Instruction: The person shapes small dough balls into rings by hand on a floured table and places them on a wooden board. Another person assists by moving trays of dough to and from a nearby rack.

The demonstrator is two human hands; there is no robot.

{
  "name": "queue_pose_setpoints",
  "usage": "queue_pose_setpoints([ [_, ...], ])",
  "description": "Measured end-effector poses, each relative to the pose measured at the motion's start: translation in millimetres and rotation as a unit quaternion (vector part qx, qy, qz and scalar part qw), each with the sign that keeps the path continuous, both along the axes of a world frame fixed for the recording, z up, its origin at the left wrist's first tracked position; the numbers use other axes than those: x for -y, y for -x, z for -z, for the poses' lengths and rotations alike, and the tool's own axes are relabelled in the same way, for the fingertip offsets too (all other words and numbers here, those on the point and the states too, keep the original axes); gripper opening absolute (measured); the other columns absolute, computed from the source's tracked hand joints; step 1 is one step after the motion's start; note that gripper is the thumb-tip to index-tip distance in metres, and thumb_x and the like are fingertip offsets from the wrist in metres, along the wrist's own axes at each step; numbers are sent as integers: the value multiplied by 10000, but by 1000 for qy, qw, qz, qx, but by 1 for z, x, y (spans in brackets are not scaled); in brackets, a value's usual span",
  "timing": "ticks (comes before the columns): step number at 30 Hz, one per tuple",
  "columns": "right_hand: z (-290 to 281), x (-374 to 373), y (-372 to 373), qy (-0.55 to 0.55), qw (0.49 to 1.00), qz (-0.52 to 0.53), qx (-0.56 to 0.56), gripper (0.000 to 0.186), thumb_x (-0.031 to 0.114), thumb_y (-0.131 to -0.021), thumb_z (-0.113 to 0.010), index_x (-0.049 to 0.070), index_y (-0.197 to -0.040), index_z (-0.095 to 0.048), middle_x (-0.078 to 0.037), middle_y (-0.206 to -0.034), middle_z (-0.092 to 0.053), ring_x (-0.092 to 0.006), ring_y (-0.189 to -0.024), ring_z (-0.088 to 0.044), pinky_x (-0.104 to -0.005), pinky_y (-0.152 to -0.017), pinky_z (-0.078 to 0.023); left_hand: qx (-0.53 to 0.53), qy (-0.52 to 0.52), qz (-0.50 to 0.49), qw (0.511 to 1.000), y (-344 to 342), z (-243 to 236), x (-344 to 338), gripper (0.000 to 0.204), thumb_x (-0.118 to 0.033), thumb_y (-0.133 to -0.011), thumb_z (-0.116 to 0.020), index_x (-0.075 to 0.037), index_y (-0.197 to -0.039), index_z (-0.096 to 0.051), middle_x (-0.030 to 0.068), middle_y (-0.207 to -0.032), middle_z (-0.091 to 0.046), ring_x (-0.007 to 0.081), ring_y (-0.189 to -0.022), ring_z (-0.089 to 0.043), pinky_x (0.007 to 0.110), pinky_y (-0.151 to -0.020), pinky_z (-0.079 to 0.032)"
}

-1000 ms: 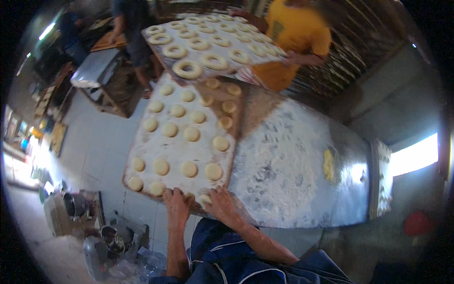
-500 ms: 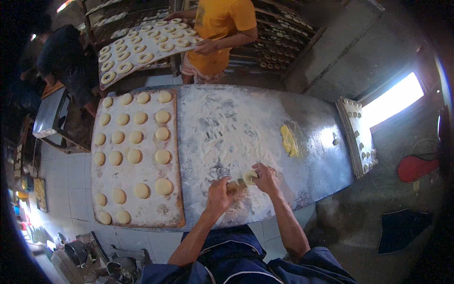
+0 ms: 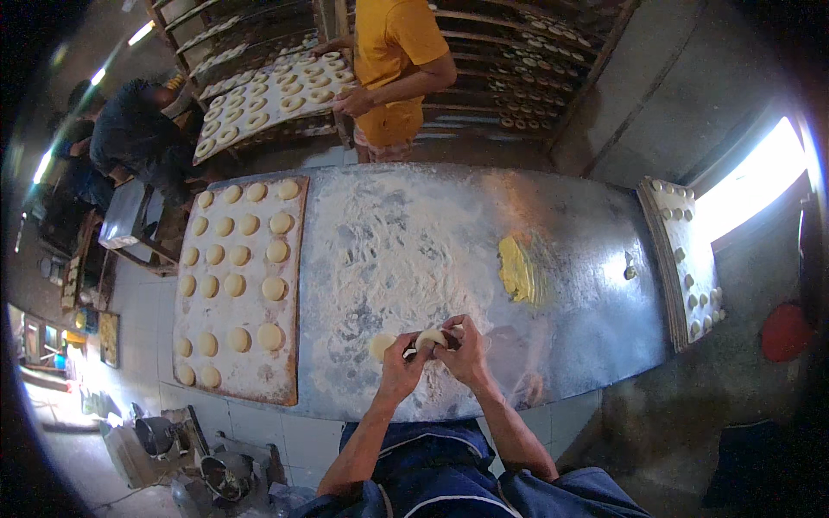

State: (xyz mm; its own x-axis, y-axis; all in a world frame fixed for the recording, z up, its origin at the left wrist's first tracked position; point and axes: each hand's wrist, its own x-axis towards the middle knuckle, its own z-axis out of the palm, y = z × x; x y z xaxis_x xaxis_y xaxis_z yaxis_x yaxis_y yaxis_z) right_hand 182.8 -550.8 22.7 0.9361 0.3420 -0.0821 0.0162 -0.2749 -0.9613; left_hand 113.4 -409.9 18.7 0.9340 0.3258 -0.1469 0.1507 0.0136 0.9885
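Near the front edge of the floured table (image 3: 570,345), a pale piece of dough (image 3: 430,337) is pinched between my two hands. My left hand (image 3: 401,361) grips its left side, and my right hand (image 3: 467,356) has fingers curled over its right side. The dough looks curved; whether a hole goes right through it, I cannot tell. A second round dough piece (image 3: 381,347) lies on the flour just beside my left hand. To the left, a floured board (image 3: 194,324) carries rows of round dough pieces (image 3: 239,339).
A smear of yellow fat (image 3: 518,269) sits right of the flour. Stacked boards with dough pieces (image 3: 673,259) stand at the right end. Across the table, a person in orange (image 3: 389,78) holds a board of dough rings (image 3: 259,104) by racks. Another person (image 3: 138,129) bends at far left.
My hands have come together, and the dough from my right hand is now between both. The person in orange has moved the board of rings back toward the racks. My view has shifted slightly.
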Motion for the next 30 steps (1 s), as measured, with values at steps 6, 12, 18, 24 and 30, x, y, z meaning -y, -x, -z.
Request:
queue_pose_setpoints([
  [6, -20, 15, -13, -13, 992, -96, -82, 510, 7, -787, -716, 74, -1213, -444, -107, -907, -685, -199, -879, -685, -328, -773, -548, 5, 38, 10, 999, -8, 0, 9, 274, -13, -941, -614, 12, -1210, -565, 146, -1077, -687, 177, -994, -666, 294, -813, -545],
  [12, -15, 42, -31, -290, 873, -224, -321, 448, 159, -882, -631, 75, -1288, -461, -111, -1001, -671, -222, -871, -658, -364, -748, -516, 34, 321, 59, 945, 1, -2, 14, 436, 31, -908, -646, -71, -1283, -446, 102, -1085, -662, 166, -1019, -628, 325, -852, -521],
  [18, 34, 25, -23, 96, 979, -61, -168, 528, 459, -997, -458, -24, -951, -664, -109, -850, -653, -211, -879, -617, -378, -806, -477, 208, 572, -6, 793, -4, 3, 19, 239, -106, -851, -546, -130, -1077, -471, 34, -880, -569, 203, -876, -602, 333, -848, -480],
  [24, 30, 15, 0, -10, 996, -79, 38, 552, 491, -1010, -453, -22, -1034, -654, -192, -867, -649, -227, -779, -608, -399, -690, -472, 231, -524, -67, 817, -13, 21, 31, 198, -208, -907, -505, -19, -848, -516, 173, -950, -503, 338, -757, -542, 382, -692, -446],
  [30, -10, -3, 13, -63, 993, -11, -101, 694, 564, -1023, -377, -24, -772, -647, -64, -653, -563, -155, -600, -527, -361, -563, -476, 106, 60, -128, 984, -11, 24, 30, 232, -194, -912, -493, -20, -759, -479, 156, -716, -472, 321, -655, -513, 401, -546, -403],
])
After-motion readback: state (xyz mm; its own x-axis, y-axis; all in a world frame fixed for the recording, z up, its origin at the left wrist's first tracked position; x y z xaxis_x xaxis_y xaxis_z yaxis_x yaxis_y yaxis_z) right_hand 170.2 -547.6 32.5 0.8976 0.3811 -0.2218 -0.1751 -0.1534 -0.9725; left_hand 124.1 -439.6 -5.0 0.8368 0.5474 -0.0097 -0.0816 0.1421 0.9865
